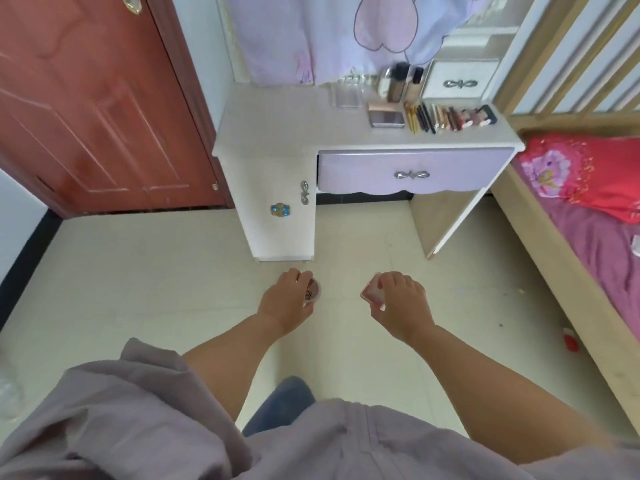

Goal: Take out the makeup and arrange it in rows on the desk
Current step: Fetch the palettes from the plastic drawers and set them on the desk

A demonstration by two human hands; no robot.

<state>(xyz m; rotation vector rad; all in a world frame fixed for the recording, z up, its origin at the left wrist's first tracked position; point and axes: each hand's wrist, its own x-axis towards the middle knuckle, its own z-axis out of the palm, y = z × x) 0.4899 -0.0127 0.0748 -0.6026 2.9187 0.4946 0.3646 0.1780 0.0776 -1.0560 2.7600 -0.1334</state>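
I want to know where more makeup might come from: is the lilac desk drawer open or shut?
Shut. The lilac drawer sits flush under the desk top, its bow handle facing out, and none of its inside shows.

Left hand [285, 299] grips a round compact [311, 291]; right hand [398, 303] grips a pink compact [372, 292]. Makeup row [450, 118] lies on worktop [294, 123].

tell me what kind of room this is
Most likely a bedroom: a bed with a red floral pillow stands on the right, beside a white dressing table with makeup lined up on it.
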